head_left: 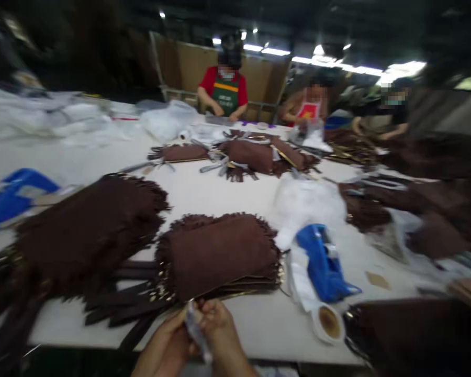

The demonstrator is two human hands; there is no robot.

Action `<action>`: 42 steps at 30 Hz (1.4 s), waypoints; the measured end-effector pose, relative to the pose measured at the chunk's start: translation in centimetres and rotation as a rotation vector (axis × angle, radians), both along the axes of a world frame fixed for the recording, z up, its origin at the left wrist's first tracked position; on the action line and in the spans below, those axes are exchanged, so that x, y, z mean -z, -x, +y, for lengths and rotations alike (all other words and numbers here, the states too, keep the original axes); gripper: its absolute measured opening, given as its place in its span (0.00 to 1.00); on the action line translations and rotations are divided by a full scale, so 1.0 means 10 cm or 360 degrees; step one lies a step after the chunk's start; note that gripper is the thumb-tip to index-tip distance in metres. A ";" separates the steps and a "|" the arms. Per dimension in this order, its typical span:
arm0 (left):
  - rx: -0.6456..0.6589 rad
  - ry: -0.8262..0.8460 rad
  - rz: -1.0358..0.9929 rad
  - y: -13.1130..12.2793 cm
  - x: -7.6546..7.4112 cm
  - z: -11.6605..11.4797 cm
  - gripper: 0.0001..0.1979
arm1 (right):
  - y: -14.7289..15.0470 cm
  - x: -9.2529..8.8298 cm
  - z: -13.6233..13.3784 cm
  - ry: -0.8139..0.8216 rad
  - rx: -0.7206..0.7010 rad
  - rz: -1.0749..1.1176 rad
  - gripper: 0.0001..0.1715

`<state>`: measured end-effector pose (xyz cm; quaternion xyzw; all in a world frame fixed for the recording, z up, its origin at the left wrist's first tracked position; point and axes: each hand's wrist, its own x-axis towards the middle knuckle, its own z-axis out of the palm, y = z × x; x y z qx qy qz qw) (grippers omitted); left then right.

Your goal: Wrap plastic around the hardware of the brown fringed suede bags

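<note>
Both my hands meet at the bottom edge of the head view. My left hand (168,343) and my right hand (219,327) are closed together on a small pale strip (194,330) that runs between them, blurred by motion. Just beyond them a stack of brown fringed suede bags (215,251) lies on the white table (220,193). A larger pile of the same brown fringed bags (88,233) with dark straps (118,306) sits to the left.
A blue plastic bag (322,264), a tape roll (328,322) and crumpled white plastic (308,204) lie at the right. Another dark bag (412,335) fills the lower right corner. More brown bags (255,154) are farther back. Three people work across the table.
</note>
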<state>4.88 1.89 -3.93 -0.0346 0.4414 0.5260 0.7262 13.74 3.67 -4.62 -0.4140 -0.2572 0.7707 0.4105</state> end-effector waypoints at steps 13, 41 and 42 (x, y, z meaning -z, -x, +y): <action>-0.0228 -0.0431 -0.0271 0.00 0.28 -0.03 0.08 | -0.11 -0.06 0.06 0.0618 -0.0166 0.0296 0.28; -0.0115 -0.0614 -0.0085 0.06 0.07 -0.09 0.17 | -0.53 0.15 -0.19 0.0012 -0.0504 -0.0231 0.29; -0.0125 -0.0592 -0.0085 0.06 0.07 -0.09 0.17 | -0.56 0.15 -0.21 0.0091 -0.0537 -0.0149 0.29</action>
